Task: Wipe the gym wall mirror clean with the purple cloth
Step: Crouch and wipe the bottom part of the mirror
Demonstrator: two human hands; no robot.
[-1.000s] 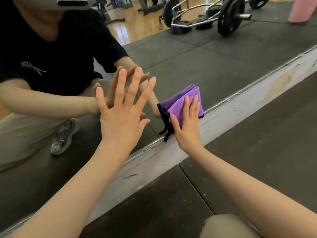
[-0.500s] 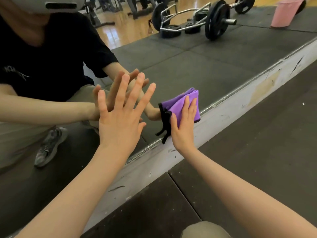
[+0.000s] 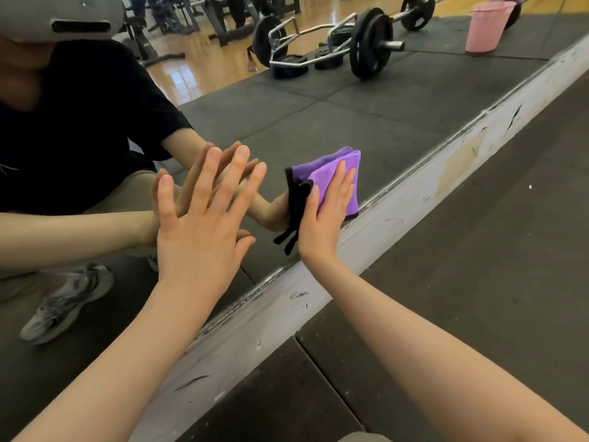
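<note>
Pressing the purple cloth (image 3: 338,181) flat against the mirror (image 3: 366,122) w/ the right hand (image 3: 325,212), the person is working the low strip of glass just above the white baseboard ledge (image 3: 414,199). Right fingers are lying straight and close together over the cloth, palm on it, not curling round it. The left hand (image 3: 200,234) is bracing flat on the glass to the left, fingers straight and spread, holding nothing.

Doing this step well, as a judgement: pressure should be staying even across palm and fingers so the whole folded pad is bearing on the glass; strokes should be overlapping and running along the ledge, then stepping up. The bracing palm is likely leaving prints, so that patch prob. needs a pass too. Black edge trim is dangling at the cloth's lower left and could be dragging w/o cleaning.

The cloth is looking like folded microfibre, several layers thick, bright purple w/ black binding, roughly square, its lower edge sitting just above the ledge, near the mirror's bottom. Whether it is damp or dry cannot be told. Glass here is showing no obvious smears from this angle.
</note>
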